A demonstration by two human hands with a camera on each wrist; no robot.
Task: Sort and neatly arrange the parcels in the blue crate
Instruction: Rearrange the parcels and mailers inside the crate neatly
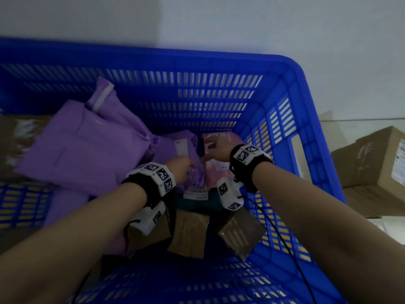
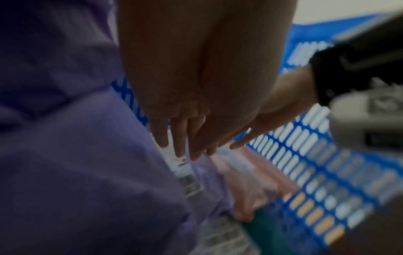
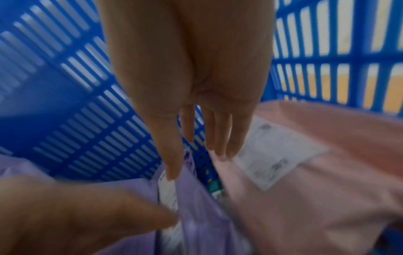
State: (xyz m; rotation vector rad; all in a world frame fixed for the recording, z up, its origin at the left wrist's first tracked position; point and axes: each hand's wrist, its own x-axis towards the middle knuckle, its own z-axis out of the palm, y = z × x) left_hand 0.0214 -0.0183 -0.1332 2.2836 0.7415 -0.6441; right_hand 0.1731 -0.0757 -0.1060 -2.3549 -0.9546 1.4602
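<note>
Both hands reach into the blue crate (image 1: pixel 197 62). My left hand (image 1: pixel 188 167) (image 2: pixel 181 148) has straight fingers that touch the white label of a small purple parcel (image 1: pixel 168 148) (image 2: pixel 185 172) standing on edge. My right hand (image 1: pixel 209 151) (image 3: pixel 196 163) is spread. Its thumb rests on that purple parcel (image 3: pixel 196 215), and its fingers press the pink parcel (image 1: pixel 217 172) (image 3: pixel 305 189) by the right wall. Neither hand grips anything. A large purple parcel (image 1: pixel 87 150) lies to the left.
A teal parcel (image 1: pixel 197 204) and brown cardboard boxes (image 1: pixel 188 233) lie under my wrists near the front wall. Another brown parcel (image 1: pixel 17 132) sits at the far left. Outside the crate, cardboard boxes (image 1: pixel 377 161) are stacked on the right.
</note>
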